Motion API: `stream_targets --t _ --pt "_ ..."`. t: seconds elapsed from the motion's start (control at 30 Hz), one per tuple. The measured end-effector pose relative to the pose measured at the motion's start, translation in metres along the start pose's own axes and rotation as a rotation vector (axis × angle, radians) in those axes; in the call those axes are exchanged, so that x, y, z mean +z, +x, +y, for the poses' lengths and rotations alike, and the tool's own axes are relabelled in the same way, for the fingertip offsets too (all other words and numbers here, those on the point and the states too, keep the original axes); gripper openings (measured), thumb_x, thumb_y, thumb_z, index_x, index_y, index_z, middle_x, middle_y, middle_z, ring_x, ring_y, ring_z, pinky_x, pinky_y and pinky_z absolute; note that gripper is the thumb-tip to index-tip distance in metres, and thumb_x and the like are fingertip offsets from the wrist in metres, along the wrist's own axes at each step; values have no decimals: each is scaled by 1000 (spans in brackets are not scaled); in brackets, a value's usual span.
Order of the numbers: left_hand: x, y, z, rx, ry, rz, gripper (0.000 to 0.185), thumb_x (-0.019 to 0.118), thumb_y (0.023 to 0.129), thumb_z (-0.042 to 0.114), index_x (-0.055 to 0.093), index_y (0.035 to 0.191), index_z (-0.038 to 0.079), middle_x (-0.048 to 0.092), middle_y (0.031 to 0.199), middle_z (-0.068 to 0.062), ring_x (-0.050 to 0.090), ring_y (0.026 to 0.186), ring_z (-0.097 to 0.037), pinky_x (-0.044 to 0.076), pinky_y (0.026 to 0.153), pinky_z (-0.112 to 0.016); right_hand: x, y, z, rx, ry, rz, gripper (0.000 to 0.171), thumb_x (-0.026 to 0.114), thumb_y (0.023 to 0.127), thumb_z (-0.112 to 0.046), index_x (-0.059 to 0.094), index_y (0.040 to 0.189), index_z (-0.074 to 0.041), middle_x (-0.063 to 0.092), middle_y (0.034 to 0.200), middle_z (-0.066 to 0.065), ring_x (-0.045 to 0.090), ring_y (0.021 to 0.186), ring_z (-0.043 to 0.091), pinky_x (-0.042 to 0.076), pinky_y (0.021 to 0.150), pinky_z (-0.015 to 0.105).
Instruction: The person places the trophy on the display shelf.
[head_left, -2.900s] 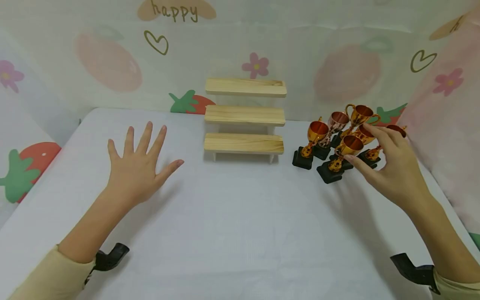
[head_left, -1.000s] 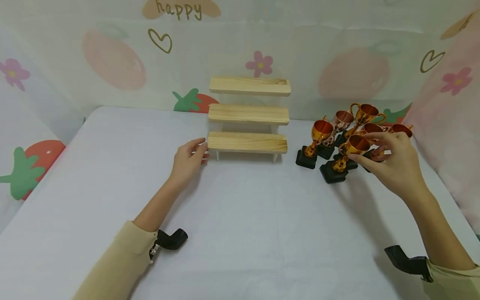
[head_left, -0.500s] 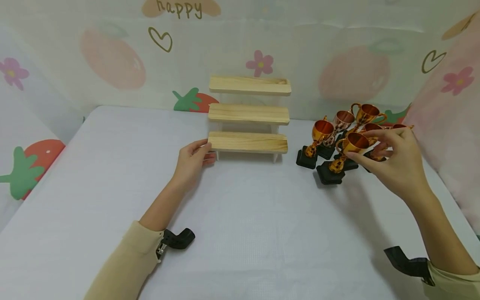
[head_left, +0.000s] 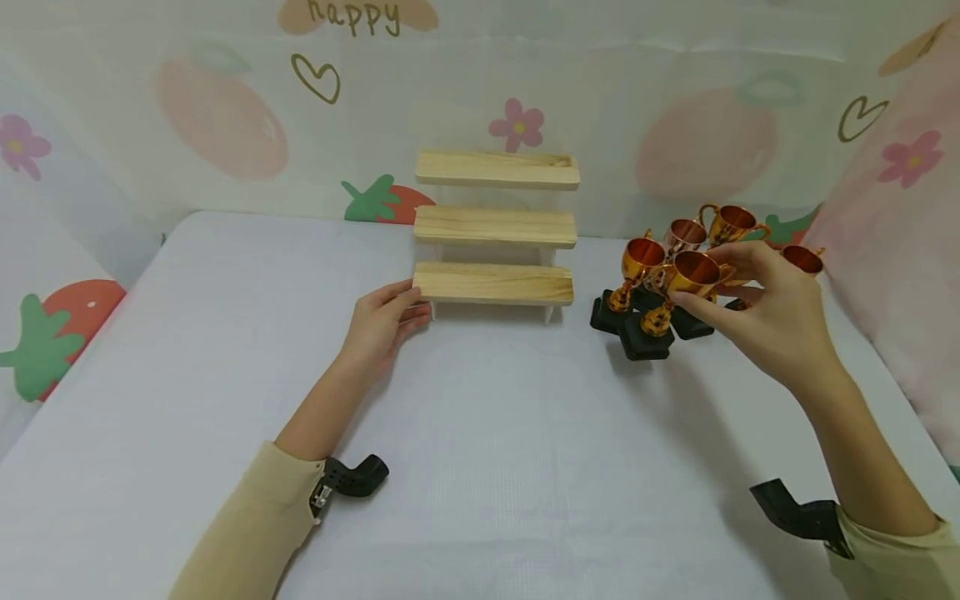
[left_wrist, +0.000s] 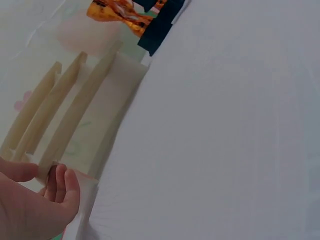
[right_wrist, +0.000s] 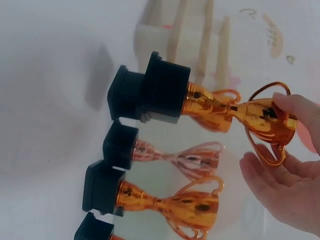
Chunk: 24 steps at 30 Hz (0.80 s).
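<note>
My right hand (head_left: 783,321) pinches a gold trophy cup (head_left: 695,271) by its bowl, thumb on the near side. In the right wrist view, the thumb lies on the held trophy (right_wrist: 267,120) near its rim, and its black base overlaps the base of another trophy. A shadow lies on the cloth below it. My left hand (head_left: 377,325) pinches the left end of the lowest step of a three-tier wooden stand (head_left: 491,285). Seen from the left wrist, thumb and fingers lie on either side of that board (left_wrist: 75,120).
Several more trophies stand close together at the back right, among them a gold one (head_left: 642,258), a rose-coloured one (head_left: 684,236) and a taller gold one (head_left: 731,223). A white cloth (head_left: 480,467) covers the table. A printed curtain (head_left: 577,100) hangs right behind the stand.
My left hand has come from over the table, fingers spread, to the stand's lowest step. The right hand has taken hold of the front trophy, raised it and moved it slightly left.
</note>
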<state>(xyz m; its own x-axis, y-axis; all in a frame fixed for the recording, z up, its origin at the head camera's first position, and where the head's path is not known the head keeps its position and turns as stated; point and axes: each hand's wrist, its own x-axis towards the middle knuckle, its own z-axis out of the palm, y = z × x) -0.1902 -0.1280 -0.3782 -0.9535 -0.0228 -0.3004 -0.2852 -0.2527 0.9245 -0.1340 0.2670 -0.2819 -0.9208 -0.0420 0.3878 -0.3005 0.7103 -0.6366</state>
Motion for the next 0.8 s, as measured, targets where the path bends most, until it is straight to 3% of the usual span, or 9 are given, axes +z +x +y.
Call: stream_targets --t 0.1,0.3,0.47,0.8 --pt "-1 0 0 4 3 -4 48 53 110 7 43 154 -10 61 114 -8 69 84 -5 59 84 -15 3 2 -3 3 20 8 50 90 82 -2 63 123 8 61 107 -9 60 84 -16 48 82 -1" --pt "-2 -1 0 14 12 -9 48 54 110 7 44 153 -11 63 107 -4 69 85 -5 59 85 -16 7 6 -14 20 15 19 51 91 83 -6 64 125 5 64 110 2 61 83 -13 48 82 1" --pt "-2 -1 -1 32 14 -19 47 54 110 7 44 152 -12 63 105 -4 68 84 -4 59 85 -15 10 10 -22 16 31 20 52 90 85 -7 63 128 5 63 116 4 61 85 -12 50 81 2" --pt "-1 0 -2 49 28 -22 46 54 110 6 45 150 -14 62 107 -6 67 85 -5 59 85 -16 19 21 -36 -33 114 31 50 89 83 -1 65 126 5 59 107 -13 63 86 -2 53 79 5"
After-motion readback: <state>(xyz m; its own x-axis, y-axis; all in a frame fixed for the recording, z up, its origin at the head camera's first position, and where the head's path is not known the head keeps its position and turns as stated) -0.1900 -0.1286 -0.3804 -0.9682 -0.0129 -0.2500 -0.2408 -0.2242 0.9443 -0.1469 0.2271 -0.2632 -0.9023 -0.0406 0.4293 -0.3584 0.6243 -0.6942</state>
